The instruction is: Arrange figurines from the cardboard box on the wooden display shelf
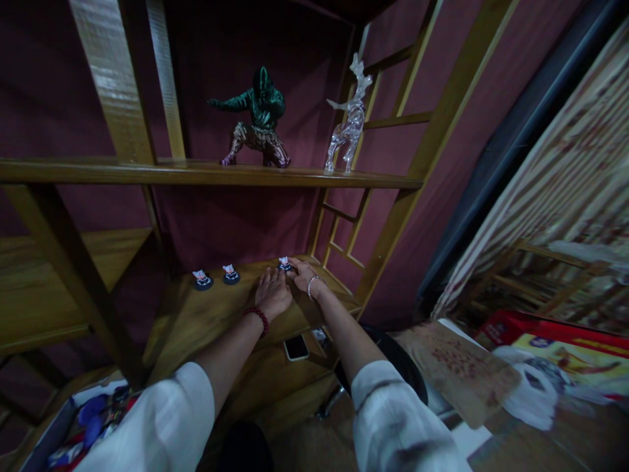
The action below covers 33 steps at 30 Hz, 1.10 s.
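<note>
On the lower wooden shelf, a small white-and-black figurine stands between my two hands. My right hand, with a pale beaded bracelet, has its fingers and thumb closed at the figurine's right side. Just left of it, my left hand lies nearly flat with fingers stretched toward the back; a dark red bead bracelet circles that wrist. Two similar figurines on round dark bases, one at the left and one nearer the middle, stand apart from my hands.
Above, a shelf board carries a crouching green-and-copper figure and a clear deer statue. Below are a phone and, at left, a box of mixed items. A striped curtain and plastic bag are at right.
</note>
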Each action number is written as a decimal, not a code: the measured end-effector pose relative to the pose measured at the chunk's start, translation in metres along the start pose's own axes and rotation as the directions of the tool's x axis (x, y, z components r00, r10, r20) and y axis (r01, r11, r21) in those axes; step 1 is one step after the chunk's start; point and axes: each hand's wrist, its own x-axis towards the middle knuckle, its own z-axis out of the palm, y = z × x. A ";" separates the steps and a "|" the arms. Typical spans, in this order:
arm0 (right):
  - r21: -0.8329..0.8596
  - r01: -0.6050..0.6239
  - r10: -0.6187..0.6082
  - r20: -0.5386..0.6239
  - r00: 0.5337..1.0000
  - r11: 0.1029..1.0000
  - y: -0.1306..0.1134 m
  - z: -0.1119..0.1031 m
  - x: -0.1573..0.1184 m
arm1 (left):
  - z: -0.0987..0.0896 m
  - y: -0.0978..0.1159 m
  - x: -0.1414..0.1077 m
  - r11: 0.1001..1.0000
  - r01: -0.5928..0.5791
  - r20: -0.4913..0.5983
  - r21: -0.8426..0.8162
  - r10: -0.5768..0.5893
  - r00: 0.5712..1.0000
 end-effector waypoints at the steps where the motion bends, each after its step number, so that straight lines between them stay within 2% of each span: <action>1: -0.002 -0.002 0.002 -0.001 1.000 1.000 0.000 0.000 0.000 | 0.000 0.000 0.000 1.000 -0.001 0.000 -0.003 0.001 1.000; 9: -0.102 0.004 -0.003 0.015 1.000 0.995 -0.005 -0.003 -0.001 | -0.003 0.001 -0.002 1.000 -0.015 0.017 0.001 0.014 1.000; 16: -0.256 0.022 -0.020 0.011 1.000 0.966 -0.006 -0.002 -0.002 | -0.002 0.001 -0.001 1.000 -0.022 0.025 0.015 0.021 0.999; 27: -0.222 -0.013 0.010 -0.018 1.000 0.975 -0.004 -0.001 -0.001 | -0.006 0.003 -0.003 1.000 -0.018 0.043 0.004 0.017 0.999; 33: -0.029 -0.064 0.062 -0.075 0.995 0.998 0.006 0.001 0.001 | -0.001 0.001 -0.001 1.000 -0.011 0.031 -0.011 0.011 0.999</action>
